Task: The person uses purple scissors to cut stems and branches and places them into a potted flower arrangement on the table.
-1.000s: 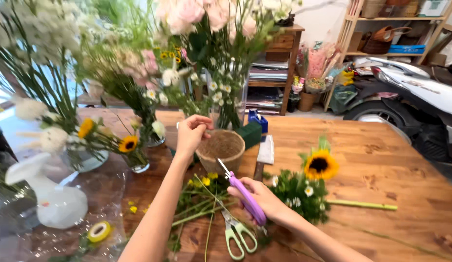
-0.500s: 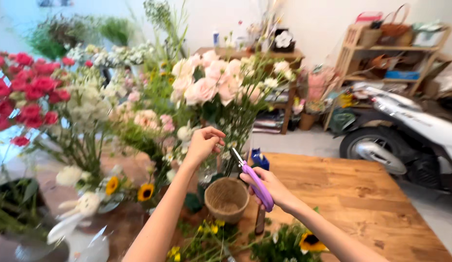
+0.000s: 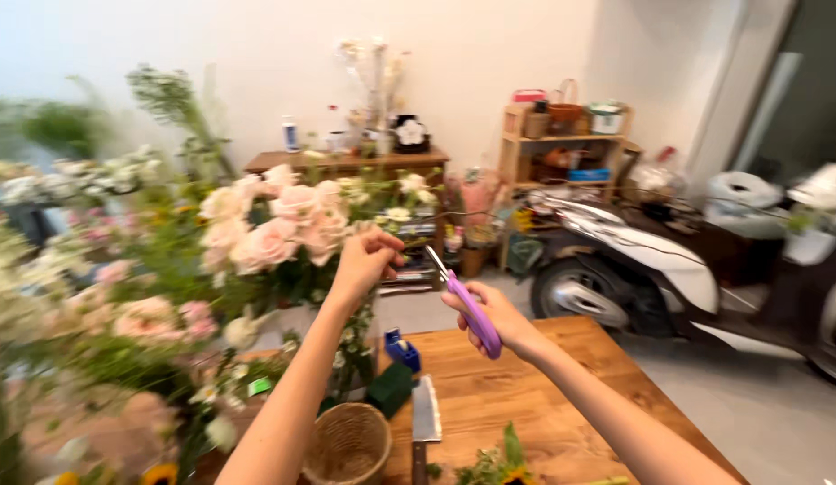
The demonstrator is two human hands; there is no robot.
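Holding both my hands up in front of the flowers, I have my left hand (image 3: 366, 260) closed into a loose fist, fingertips pinched together on something too small and blurred for me to make out, just right of the pale pink roses (image 3: 279, 224). My right hand (image 3: 490, 314) is wrapped around the purple handles of the scissors (image 3: 463, 301), the short blades pointing up and left toward my left hand with a small gap between them; whether the blades are parted I cannot tell. The two hands sit near each other, not touching. Below them is the wooden table (image 3: 544, 386), with a small woven basket (image 3: 348, 442) at the near edge, a dark green block (image 3: 389, 389) just beyond it, a small blue object (image 3: 403, 352) behind that, and a flat metal blade (image 3: 425, 415) lying to the right of the basket. On the far right stands a white scooter (image 3: 651, 260) on the floor, and wooden shelves (image 3: 562, 148) sit against the far wall.
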